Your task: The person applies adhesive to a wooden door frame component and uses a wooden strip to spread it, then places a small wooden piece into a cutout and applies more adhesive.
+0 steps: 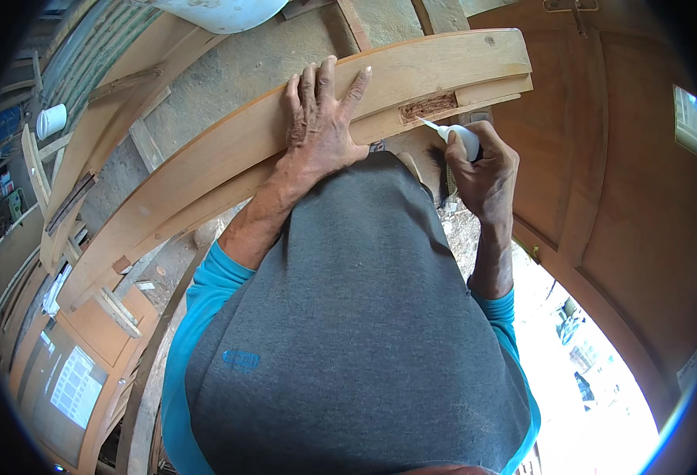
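Observation:
A long pale wooden frame piece [206,170] runs from lower left to upper right. My left hand [320,119] lies flat on its top face, fingers spread. Near its right end sits a shallow rough brown recess [428,107] cut into the edge. My right hand [483,166] grips a small white squeeze bottle [463,138] whose thin nozzle points at the recess, its tip just beside it.
A brown wooden door [602,182] stands at the right. More wooden frame pieces [87,142] and offcuts lie at the left, with a white cup [51,120] on one. A white bucket [222,12] sits at the top. Bare concrete floor [229,79] shows behind.

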Motion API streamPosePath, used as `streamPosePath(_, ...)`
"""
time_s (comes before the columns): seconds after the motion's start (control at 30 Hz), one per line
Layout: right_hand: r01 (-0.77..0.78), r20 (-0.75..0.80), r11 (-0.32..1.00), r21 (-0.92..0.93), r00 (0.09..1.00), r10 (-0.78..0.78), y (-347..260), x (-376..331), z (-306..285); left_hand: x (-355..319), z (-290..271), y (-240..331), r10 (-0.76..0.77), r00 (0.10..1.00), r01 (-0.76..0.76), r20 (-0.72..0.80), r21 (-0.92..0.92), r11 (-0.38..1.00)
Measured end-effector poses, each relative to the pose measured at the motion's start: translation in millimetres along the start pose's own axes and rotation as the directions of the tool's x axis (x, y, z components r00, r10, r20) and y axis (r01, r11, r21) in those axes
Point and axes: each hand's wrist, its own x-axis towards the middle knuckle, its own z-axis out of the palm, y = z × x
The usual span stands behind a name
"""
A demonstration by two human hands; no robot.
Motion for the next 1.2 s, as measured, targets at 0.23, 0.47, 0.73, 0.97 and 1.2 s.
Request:
streamPosePath(0.23, 0.021, -0.026, 0.999, -0.05, 0.999, -0.022, 5.7, 3.3, 2.5, 0.8, -2.8, 1.2, -0.005, 1.0, 0.005, 0.016, 0.045, 0.999)
streamPosePath(0.47, -0.002, -0.093, 0.999, -0.055, 0.996, -0.003, 10.9, 8.8, -6.4, 0.2, -2.3, -0.2, 0.012, 1.0, -0.013, 0.019, 0.058, 0.998)
streamPosePath(0.73, -0.007, -0.108, 1.0, -0.01, 0.994, 0.006, 7.8, 9.0, -8.7, 0.1, -3.0, 1.3, 0.0, 1.0, 0.0, -0.001, -0.029, 1.0)
streamPosePath(0.97, 0.021, -0.091, 1.0, -0.018, 0.996, -0.023, 10.1, 5.9, -0.8, 0.7, -4.7, 1.7, -0.007, 1.0, 0.007, 0.029, -0.013, 1.0)
streamPosePath(1.2, -0.001, -0.148, 0.997, -0.073, 0.989, -0.009, 14.5, 10.2, -8.1, 1.8, -5.0, 2.6, -0.022, 0.999, 0.022, 0.039, -0.004, 1.0)
